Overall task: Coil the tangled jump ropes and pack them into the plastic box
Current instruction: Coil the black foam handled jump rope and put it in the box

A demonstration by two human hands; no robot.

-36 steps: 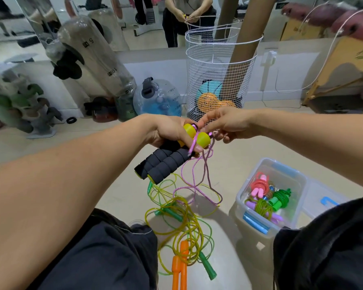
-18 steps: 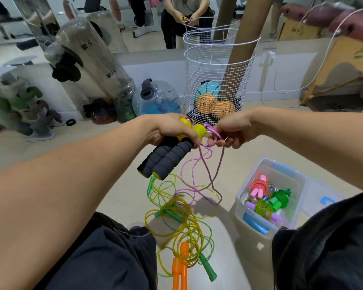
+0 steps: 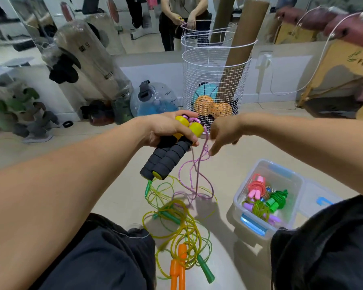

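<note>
- Your left hand (image 3: pixel 168 130) grips the black foam handles (image 3: pixel 166 159), fingers curled round them.
- Your right hand (image 3: pixel 223 133) hangs loosely curled beside them, its fingertip touching the purple rope (image 3: pixel 194 170) but holding nothing.
- You seem mid-coil: gather the next loop dangling below your fingers.
- The plastic box (image 3: pixel 281 170) waits below your right fingers.

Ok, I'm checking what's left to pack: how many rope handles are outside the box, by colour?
Black foam handles: 2
Orange handles: 2
Green handles: 3 visible
Total: 7
</note>
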